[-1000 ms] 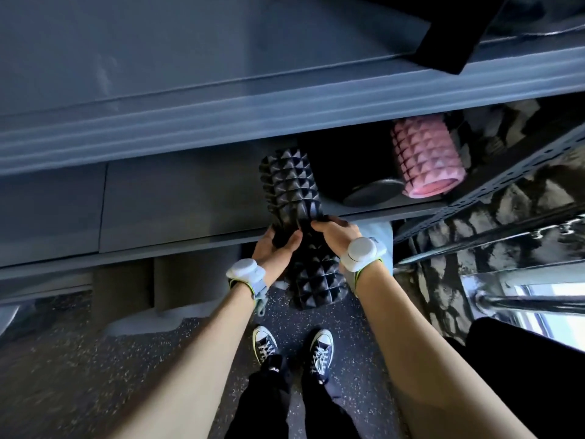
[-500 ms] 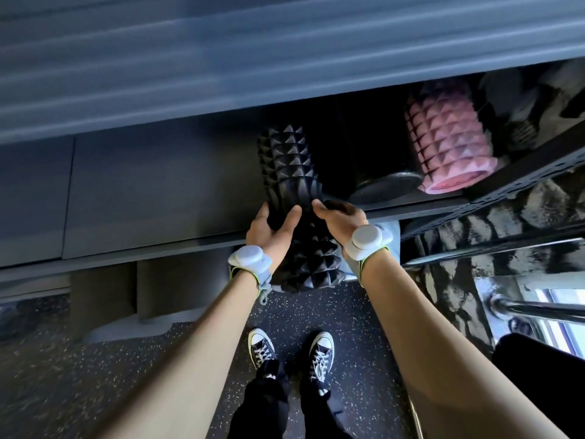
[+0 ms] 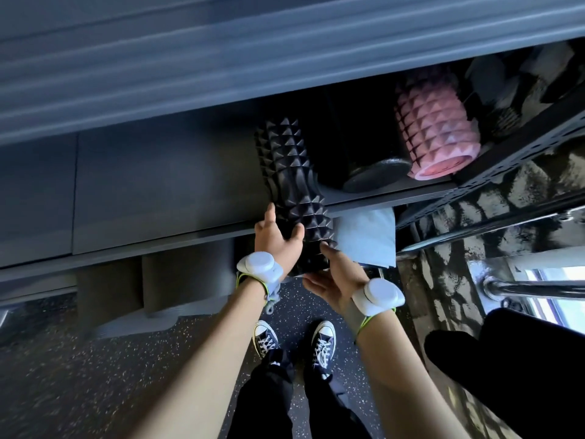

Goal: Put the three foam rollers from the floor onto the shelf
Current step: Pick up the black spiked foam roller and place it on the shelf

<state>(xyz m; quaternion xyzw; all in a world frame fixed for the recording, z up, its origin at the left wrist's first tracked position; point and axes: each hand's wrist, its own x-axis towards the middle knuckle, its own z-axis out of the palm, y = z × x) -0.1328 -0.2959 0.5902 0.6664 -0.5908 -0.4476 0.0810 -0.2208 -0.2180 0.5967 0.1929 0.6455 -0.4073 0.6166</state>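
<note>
Both hands are up at the shelf [image 3: 364, 201] in the middle of the frame, working the black spiked foam roller [image 3: 292, 182]. The left hand [image 3: 278, 236] is clamped on its left flank, thumb across the spikes and fingers round the far side. The right hand [image 3: 335, 280] sits under the near end, palm open and turned up, fingertips touching the roller's lower edge rather than wrapped round it. The roller lies lengthwise, its far half already in the shelf opening, its near end overhanging the shelf lip above the speckled floor [image 3: 95, 375]. To the right on the same shelf, a smooth black roller [image 3: 373, 172] stands just beside a pink spiked roller [image 3: 437, 137], which is at the upper right of the frame. A pale blue cloth [image 3: 367, 239] hangs below the shelf edge, right of the hands. White bands [image 3: 259, 264] on both wrists; black sneakers [image 3: 266, 340] at the bottom centre.
</note>
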